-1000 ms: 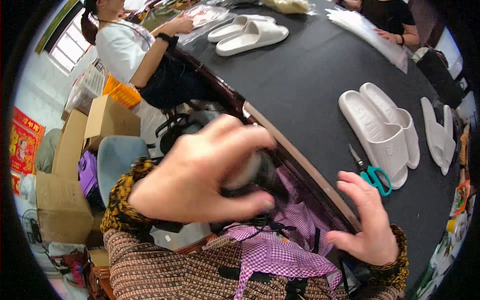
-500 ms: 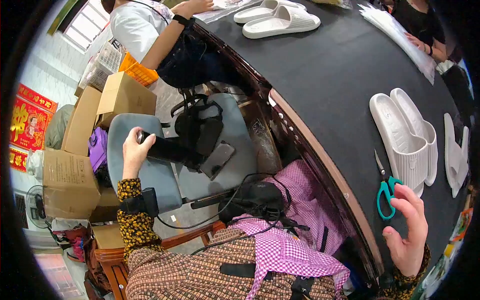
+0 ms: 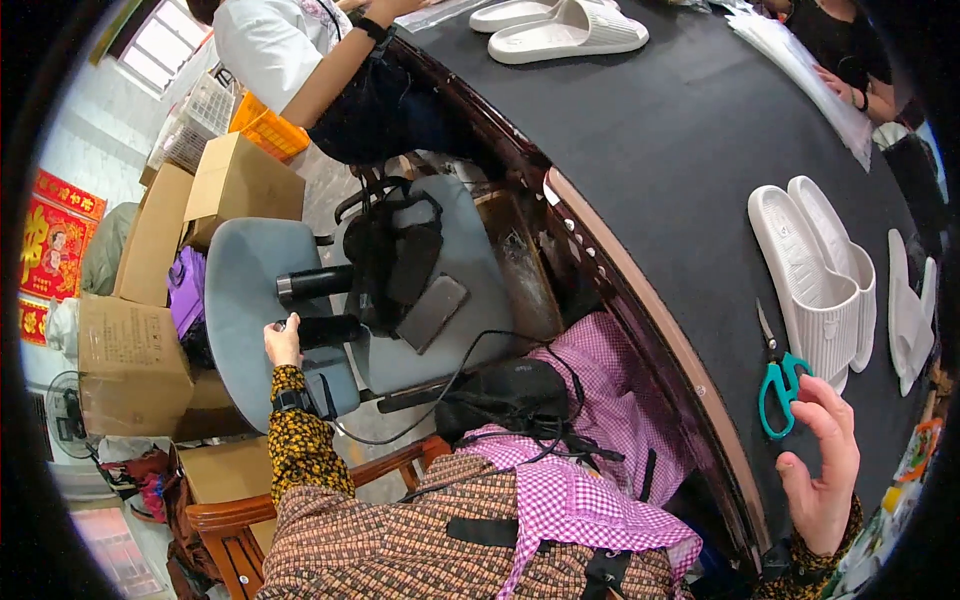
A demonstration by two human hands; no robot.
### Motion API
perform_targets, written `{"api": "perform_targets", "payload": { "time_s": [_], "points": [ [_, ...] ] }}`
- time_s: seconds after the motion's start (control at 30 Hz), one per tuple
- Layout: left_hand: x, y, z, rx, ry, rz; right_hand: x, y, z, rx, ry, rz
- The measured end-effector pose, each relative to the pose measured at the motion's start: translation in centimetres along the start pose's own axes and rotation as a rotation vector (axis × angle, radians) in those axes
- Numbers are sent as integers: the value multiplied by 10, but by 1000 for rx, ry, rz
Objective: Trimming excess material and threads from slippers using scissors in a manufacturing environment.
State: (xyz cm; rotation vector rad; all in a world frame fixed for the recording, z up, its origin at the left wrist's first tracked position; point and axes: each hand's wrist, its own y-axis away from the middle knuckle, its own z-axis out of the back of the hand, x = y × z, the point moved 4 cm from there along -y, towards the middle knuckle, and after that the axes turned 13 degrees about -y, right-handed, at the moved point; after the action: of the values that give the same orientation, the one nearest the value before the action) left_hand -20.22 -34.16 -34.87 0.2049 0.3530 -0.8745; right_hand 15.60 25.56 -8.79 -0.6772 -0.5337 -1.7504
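Note:
My left hand [image 3: 284, 342] is closed round the near end of a black cylindrical bottle [image 3: 330, 331] at the grey-blue chair [image 3: 243, 272]. Beside it, slightly farther away, is another black bottle [image 3: 317, 284]. A phone [image 3: 433, 314] lies on the adjoining seat next to a black strapped bag [image 3: 405, 255]. Over the dark tabletop, my right hand [image 3: 822, 465] is held with its fingers curved and apart, nothing in them. Just beyond its fingertips lie teal-handled scissors [image 3: 779, 393], blades partly spread. A pair of white slippers [image 3: 815, 280] rests behind the scissors.
Another white slipper pair [image 3: 570, 32] sits at the table's far side. Clear plastic bags [image 3: 800, 80] lie near a person's hand at the far right. The brown table edge [image 3: 640, 285] runs diagonally between my hands. Cardboard boxes [image 3: 135, 360] stand left of the chair.
My left hand has come nearer and lower with a black bottle. Two bottles now show separately, where one was visible. My right hand has barely shifted.

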Motion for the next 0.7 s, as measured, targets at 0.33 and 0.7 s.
{"api": "perform_targets", "payload": {
  "time_s": [0.33, 0.7],
  "points": [
    [25, -25, -26, 109, 250, 173, 6, -3, -4, 7, 42, -13],
    [10, -38, -33, -139, -435, -212, 5, -10, -9, 53, 33, 5]
  ]
}}
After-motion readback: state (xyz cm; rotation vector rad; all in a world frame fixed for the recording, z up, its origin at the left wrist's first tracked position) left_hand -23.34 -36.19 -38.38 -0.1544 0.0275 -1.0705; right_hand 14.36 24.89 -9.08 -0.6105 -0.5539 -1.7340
